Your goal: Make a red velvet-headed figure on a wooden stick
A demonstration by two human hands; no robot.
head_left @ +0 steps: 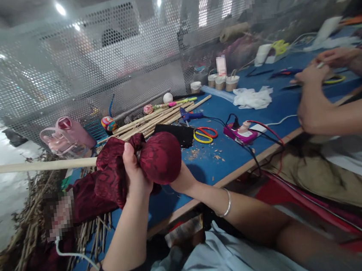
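A ball wrapped in dark red patterned cloth (pixel 161 158) sits at the end of a pale wooden stick (pixel 38 166). My left hand (pixel 134 170) is closed round the gathered neck of the cloth, just left of the ball, thumb up. Loose folds of the same cloth (pixel 109 173) bunch along the stick and hang to the lower left. Against the ball's lower right side is my right hand (pixel 183 180); its fingers are hidden behind the ball.
Scissors (pixel 205 135), a blue glue gun (pixel 192 115), a purple power strip (pixel 240 133) and wooden sticks (pixel 149 121) lie on the blue table (pixel 200 168). A pink bag (pixel 67 136) stands left, before a perforated metal screen (pixel 111 61). At right, a co-worker's hands (pixel 316 69) are busy.
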